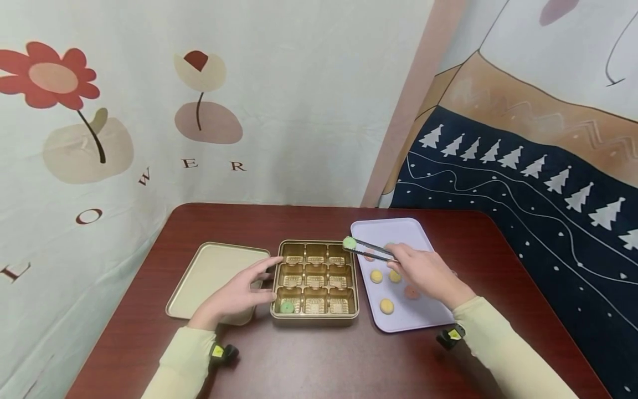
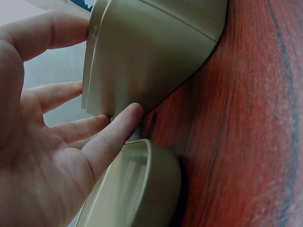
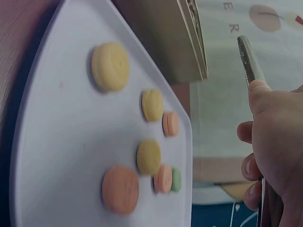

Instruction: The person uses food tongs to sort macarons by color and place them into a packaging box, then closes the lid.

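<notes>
A gold box with a grid of compartments stands mid-table. One green macaron lies in its front left compartment. My left hand is at the box's left side, fingers extended, fingertips against the wall in the left wrist view. With my right hand I grip metal tongs, whose tips hold another green macaron over the box's back right corner. On the lilac tray under that hand sit yellow macarons and pink ones. A green macaron shows at the tray's far part.
A shallow gold lid lies left of the box, partly behind my left hand. The dark red table extends in front of the box. A printed curtain hangs behind the table's back edge.
</notes>
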Demonstrator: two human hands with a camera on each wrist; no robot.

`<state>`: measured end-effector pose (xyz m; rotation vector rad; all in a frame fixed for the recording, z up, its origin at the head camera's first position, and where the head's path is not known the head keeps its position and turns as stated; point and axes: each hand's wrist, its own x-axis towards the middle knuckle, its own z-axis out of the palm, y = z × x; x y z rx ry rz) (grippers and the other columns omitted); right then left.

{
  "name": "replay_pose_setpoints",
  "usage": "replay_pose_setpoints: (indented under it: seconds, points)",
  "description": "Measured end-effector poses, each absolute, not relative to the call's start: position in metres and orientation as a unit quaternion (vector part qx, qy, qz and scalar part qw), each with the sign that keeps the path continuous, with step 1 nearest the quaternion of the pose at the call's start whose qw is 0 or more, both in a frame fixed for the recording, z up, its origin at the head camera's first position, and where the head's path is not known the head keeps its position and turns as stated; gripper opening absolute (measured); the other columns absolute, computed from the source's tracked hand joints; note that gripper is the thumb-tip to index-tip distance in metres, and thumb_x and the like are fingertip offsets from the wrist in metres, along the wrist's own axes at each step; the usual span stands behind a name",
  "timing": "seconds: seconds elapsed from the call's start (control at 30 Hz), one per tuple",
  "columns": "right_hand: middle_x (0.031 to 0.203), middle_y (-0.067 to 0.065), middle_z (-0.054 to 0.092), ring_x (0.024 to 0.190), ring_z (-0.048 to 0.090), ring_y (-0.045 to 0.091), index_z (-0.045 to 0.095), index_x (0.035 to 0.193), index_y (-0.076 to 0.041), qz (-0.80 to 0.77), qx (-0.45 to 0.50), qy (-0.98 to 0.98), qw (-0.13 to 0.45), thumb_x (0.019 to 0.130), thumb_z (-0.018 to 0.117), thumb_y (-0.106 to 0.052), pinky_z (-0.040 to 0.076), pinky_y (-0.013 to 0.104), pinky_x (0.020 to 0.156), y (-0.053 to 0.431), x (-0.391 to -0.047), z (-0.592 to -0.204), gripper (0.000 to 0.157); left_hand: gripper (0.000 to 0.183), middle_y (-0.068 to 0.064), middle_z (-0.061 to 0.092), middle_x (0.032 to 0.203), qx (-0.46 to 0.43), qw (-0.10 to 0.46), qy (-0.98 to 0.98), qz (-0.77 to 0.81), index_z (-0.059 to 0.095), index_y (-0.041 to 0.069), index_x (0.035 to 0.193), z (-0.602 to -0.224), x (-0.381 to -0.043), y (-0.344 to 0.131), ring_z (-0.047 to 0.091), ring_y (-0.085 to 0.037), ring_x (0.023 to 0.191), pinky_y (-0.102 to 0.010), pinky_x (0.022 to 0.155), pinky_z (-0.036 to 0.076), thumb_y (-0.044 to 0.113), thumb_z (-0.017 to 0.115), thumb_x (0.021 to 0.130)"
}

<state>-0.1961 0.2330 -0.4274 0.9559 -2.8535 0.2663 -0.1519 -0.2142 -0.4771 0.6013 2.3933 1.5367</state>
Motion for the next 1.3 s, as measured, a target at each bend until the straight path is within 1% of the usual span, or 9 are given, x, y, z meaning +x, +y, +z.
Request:
replay_pose_setpoints:
  seconds: [0.13, 0.3, 0.5, 0.6, 0.77, 0.87, 1.0, 1.1, 1.3]
  points:
    - [0.110, -0.003, 0.066, 0.066, 0.056, 0.010, 0.052, 0.141, -0.017, 0.068, 0.348, -0.932, 0.074, 0.105, 0.066, -0.031, 0.056, 0.031, 0.060, 0.218, -0.197, -0.428, 0.042, 0.085, -0.030, 0.027, 0.167, 0.204, 0.117, 0.817, 0.527, 0.033, 0.003, 0.162, -0.477, -0.152, -0.214, 0.040, -0.061, 0.141, -0.059, 0.110, 0.052, 0.009, 0.079, 0.091]
    - [0.105, 0.000, 0.068, 0.069, 0.063, 0.014, 0.056, 0.138, -0.013, 0.056, 0.393, -0.910, 0.115, 0.104, 0.067, -0.030, 0.060, 0.040, 0.059, 0.199, -0.199, -0.432, 0.040, 0.086, -0.030, 0.026, 0.167, 0.207, 0.117, 0.816, 0.526, 0.033, 0.003, 0.163, -0.478, -0.153, -0.214, 0.040, -0.062, 0.141, -0.060, 0.110, 0.052, 0.010, 0.079, 0.091]
    - [0.109, -0.001, 0.070, 0.073, 0.066, 0.014, 0.060, 0.137, -0.012, 0.043, 0.437, -0.887, 0.142, 0.105, 0.066, -0.031, 0.058, 0.038, 0.054, 0.176, -0.203, -0.434, 0.038, 0.086, -0.029, 0.026, 0.168, 0.205, 0.120, 0.815, 0.529, 0.033, 0.003, 0.163, -0.479, -0.155, -0.215, 0.040, -0.062, 0.141, -0.059, 0.110, 0.052, 0.010, 0.080, 0.090]
    - [0.111, 0.000, 0.071, 0.079, 0.070, 0.015, 0.061, 0.138, -0.012, 0.032, 0.450, -0.881, 0.143, 0.106, 0.063, -0.033, 0.058, 0.037, 0.054, 0.164, -0.203, -0.434, 0.038, 0.086, -0.029, 0.027, 0.167, 0.206, 0.119, 0.817, 0.526, 0.034, 0.004, 0.163, -0.480, -0.155, -0.215, 0.039, -0.062, 0.141, -0.059, 0.110, 0.052, 0.011, 0.079, 0.091]
    - [0.110, -0.004, 0.067, 0.081, 0.070, 0.023, 0.058, 0.141, -0.017, 0.014, 0.446, -0.887, 0.120, 0.108, 0.058, -0.037, 0.048, 0.036, 0.041, 0.147, -0.199, -0.431, 0.039, 0.086, -0.028, 0.027, 0.168, 0.203, 0.122, 0.817, 0.526, 0.033, 0.004, 0.163, -0.481, -0.156, -0.216, 0.040, -0.061, 0.141, -0.058, 0.110, 0.052, 0.010, 0.079, 0.090]
    - [0.103, -0.004, 0.065, 0.072, 0.067, 0.020, 0.058, 0.140, -0.016, 0.017, 0.461, -0.879, 0.123, 0.108, 0.059, -0.035, 0.051, 0.036, 0.046, 0.138, -0.198, -0.431, 0.037, 0.087, -0.027, 0.026, 0.169, 0.197, 0.126, 0.817, 0.526, 0.033, 0.006, 0.164, -0.483, -0.156, -0.216, 0.040, -0.060, 0.142, -0.057, 0.110, 0.053, 0.010, 0.080, 0.090]
    - [0.095, -0.004, 0.063, 0.060, 0.058, 0.010, 0.060, 0.134, -0.012, 0.027, 0.492, -0.858, 0.143, 0.105, 0.065, -0.032, 0.057, 0.035, 0.059, 0.132, -0.201, -0.434, 0.036, 0.089, -0.025, 0.025, 0.169, 0.194, 0.129, 0.816, 0.529, 0.032, 0.007, 0.164, -0.483, -0.155, -0.215, 0.039, -0.059, 0.143, -0.055, 0.110, 0.053, 0.010, 0.080, 0.089]
    - [0.092, -0.004, 0.062, 0.058, 0.055, 0.009, 0.061, 0.133, -0.011, 0.028, 0.500, -0.852, 0.153, 0.104, 0.067, -0.031, 0.055, 0.034, 0.054, 0.130, -0.202, -0.436, 0.036, 0.089, -0.025, 0.025, 0.170, 0.195, 0.128, 0.815, 0.530, 0.032, 0.007, 0.164, -0.483, -0.155, -0.215, 0.039, -0.059, 0.143, -0.055, 0.110, 0.054, 0.011, 0.080, 0.089]
    - [0.093, -0.004, 0.063, 0.059, 0.057, 0.009, 0.061, 0.133, -0.010, 0.015, 0.504, -0.850, 0.155, 0.104, 0.066, -0.034, 0.052, 0.033, 0.053, 0.130, -0.201, -0.436, 0.037, 0.087, -0.029, 0.026, 0.168, 0.204, 0.120, 0.816, 0.528, 0.033, 0.004, 0.163, -0.482, -0.154, -0.215, 0.039, -0.062, 0.141, -0.058, 0.109, 0.053, 0.011, 0.079, 0.090]
